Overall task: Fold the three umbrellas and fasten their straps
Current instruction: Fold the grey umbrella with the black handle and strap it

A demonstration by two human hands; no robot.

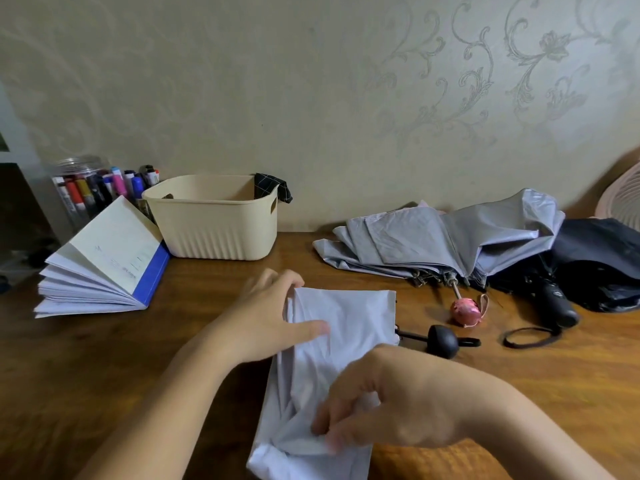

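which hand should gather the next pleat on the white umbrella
Right hand: it already pinches the white umbrella at its near end, where the folds bunch. The left hand lies flat on the far end, better for pinning it.

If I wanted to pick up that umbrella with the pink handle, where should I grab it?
Probably the pink handle itself, coming from the front, near edge of the table. It sticks out clear of the loose grey canopy, rounded and bare; the canopy would likely just slump.
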